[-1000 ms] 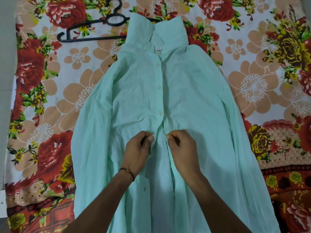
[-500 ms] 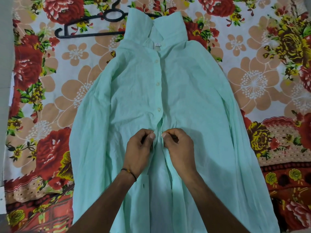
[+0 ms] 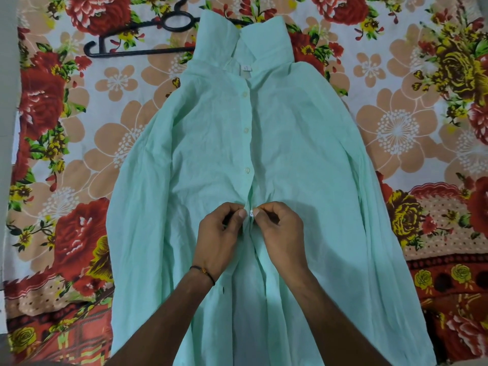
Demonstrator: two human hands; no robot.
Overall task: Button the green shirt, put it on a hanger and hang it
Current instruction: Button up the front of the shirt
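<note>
Green shirt (image 3: 264, 154) lies flat on the flowered bedsheet (image 3: 79, 154). Both hands meet at its middle: left hand (image 3: 219, 233) pinches one front edge, right hand (image 3: 282, 233) pinches a button (image 3: 251, 213). Black hanger (image 3: 148, 35) lies beside the collar.

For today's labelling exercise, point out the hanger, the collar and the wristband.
hanger (image 3: 142, 52): head view, its bottom bar.
collar (image 3: 266, 40): head view, its right-hand flap.
wristband (image 3: 202, 271): head view, cord on left wrist.
</note>
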